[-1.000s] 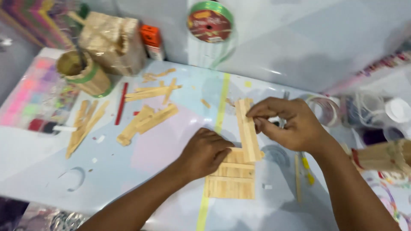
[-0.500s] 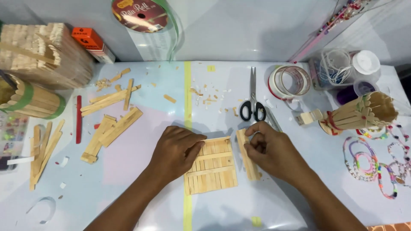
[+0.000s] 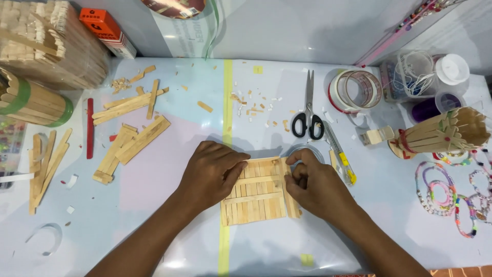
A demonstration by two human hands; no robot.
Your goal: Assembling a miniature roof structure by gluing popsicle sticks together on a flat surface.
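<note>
A flat panel of glued wooden craft sticks lies on the white table in front of me. My left hand presses down on the panel's left edge, fingers curled over it. My right hand grips a second, narrow stick piece standing on edge against the panel's right side. The thumb and fingers of that hand pinch its upper end.
Black-handled scissors and tape rolls lie behind the hands. Loose craft sticks and stick bundles sit at the left. A stick-built cup and bead bracelets are at the right. A yellow-handled cutter lies beside my right hand.
The view has steadied and moved closer. My right hand brought the narrow stick piece from lying loose to pressed against the panel's right edge. My left hand stayed on the panel.
</note>
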